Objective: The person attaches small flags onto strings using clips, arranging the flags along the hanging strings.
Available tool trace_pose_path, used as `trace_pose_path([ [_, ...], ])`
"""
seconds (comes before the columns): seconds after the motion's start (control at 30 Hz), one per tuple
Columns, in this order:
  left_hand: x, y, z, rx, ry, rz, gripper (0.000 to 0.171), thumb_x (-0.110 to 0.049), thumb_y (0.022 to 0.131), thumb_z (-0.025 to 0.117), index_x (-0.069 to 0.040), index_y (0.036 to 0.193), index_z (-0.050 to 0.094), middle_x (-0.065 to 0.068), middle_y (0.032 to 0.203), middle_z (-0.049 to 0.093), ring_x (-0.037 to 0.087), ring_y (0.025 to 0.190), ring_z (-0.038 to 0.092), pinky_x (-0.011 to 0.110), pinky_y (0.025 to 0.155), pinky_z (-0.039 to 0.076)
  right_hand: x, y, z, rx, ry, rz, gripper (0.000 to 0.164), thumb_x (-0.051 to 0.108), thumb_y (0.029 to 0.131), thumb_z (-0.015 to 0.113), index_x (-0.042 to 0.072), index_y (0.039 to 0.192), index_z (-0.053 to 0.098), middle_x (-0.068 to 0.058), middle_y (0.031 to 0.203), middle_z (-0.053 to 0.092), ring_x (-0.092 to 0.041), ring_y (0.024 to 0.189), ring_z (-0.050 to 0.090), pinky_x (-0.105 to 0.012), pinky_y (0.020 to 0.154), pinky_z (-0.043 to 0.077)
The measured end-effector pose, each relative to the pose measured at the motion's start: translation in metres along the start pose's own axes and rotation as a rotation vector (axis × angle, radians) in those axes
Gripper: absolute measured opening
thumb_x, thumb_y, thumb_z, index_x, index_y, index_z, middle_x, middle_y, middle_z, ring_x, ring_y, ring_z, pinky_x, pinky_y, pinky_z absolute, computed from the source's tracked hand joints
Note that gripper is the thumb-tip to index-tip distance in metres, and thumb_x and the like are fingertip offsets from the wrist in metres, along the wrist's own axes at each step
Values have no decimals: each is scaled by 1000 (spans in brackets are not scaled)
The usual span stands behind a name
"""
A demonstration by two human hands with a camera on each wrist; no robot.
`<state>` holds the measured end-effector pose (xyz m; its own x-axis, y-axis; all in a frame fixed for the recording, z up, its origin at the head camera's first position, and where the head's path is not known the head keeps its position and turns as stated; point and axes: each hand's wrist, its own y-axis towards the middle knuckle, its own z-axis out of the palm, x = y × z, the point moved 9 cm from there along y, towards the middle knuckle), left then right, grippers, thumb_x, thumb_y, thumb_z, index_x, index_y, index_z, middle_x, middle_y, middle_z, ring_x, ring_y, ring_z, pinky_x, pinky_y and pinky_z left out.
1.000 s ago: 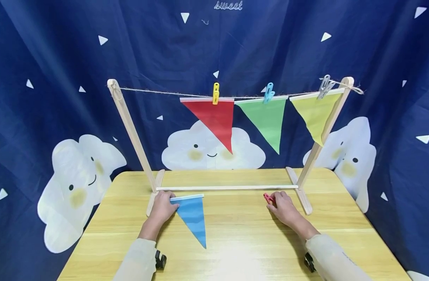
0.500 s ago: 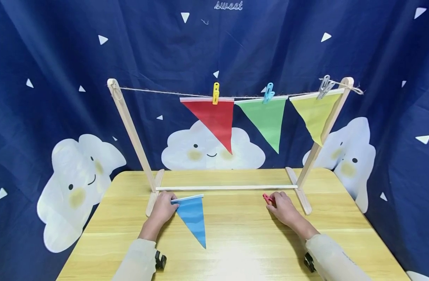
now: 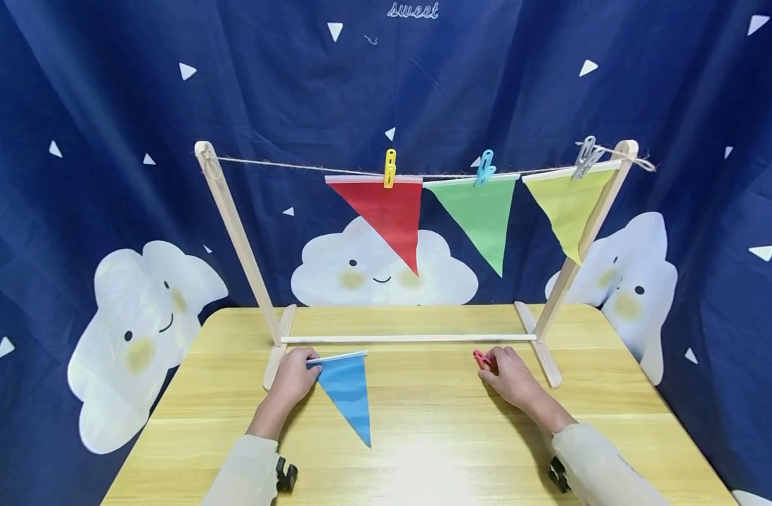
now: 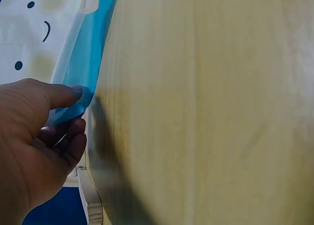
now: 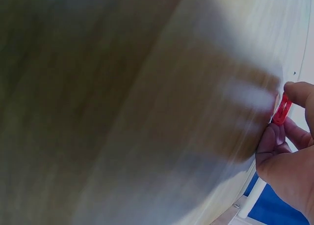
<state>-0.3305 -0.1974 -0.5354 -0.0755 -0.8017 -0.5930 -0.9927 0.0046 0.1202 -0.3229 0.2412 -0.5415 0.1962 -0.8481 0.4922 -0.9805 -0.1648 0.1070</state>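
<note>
My left hand [image 3: 295, 374] pinches the upper left corner of a blue triangular pennant [image 3: 348, 393] by its white top band, near the stand's left foot. In the left wrist view the thumb lies over the blue cloth [image 4: 81, 72], the fingers beneath it. Over by the stand's right foot, my right hand [image 3: 511, 376] holds a small red clothespin [image 3: 483, 360] between thumb and fingers. The same red clothespin [image 5: 282, 110] shows at the right edge of the right wrist view.
A wooden stand [image 3: 237, 239] carries a string [image 3: 278, 166]. Red [image 3: 399, 211], green [image 3: 487, 211] and yellow [image 3: 566, 200] pennants hang from it by yellow [image 3: 389, 169], blue [image 3: 484, 169] and grey [image 3: 587, 158] clothespins. A white rod [image 3: 405, 339] joins the stand's feet above the wooden table [image 3: 417, 414].
</note>
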Motion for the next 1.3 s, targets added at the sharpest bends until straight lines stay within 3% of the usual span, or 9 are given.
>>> trace_pose_path([
  [0.2,0,-1,-2,-29,-85,-12,9,-2,88,78,-2,95,73,11,91,72,26,85,67,44,77,56,-1,-1,-3,-17,21,3,24,13,90,77,-2,104,65,-11,95,59,-21,84,54,-38,75,49],
  [0.5,9,-4,-4,-37,-264,-66,10,-4,89,78,-3,98,76,6,78,60,17,73,50,28,66,43,2,-1,-6,-41,48,-18,23,13,90,78,-2,104,66,-11,95,62,-19,84,56,-36,73,49],
  [0.73,14,-5,-2,-28,-330,-105,7,-9,92,76,-2,93,76,2,73,54,17,71,47,27,65,40,6,-2,-6,-48,61,-18,21,12,91,77,-1,104,66,-10,95,63,-17,83,57,-33,73,51],
  [1.0,10,-8,-2,-46,-412,-138,22,-12,98,71,-2,79,63,0,68,48,16,67,45,26,60,38,16,0,-11,-76,63,-47,19,11,92,76,1,106,67,-6,93,62,-15,83,55,-33,74,50],
  [1.2,6,-9,2,-26,-475,-149,12,-10,101,64,1,102,70,6,75,60,14,69,54,23,61,48,23,2,-10,-77,76,-65,18,10,91,76,3,106,67,-5,92,61,-14,81,54,-31,71,48],
  [1.3,5,-9,4,-24,-490,-148,12,-9,102,63,1,103,68,8,78,63,13,71,57,22,62,51,27,3,-8,-76,83,-74,17,10,91,76,4,104,67,-3,91,60,-14,81,53,-29,71,47],
])
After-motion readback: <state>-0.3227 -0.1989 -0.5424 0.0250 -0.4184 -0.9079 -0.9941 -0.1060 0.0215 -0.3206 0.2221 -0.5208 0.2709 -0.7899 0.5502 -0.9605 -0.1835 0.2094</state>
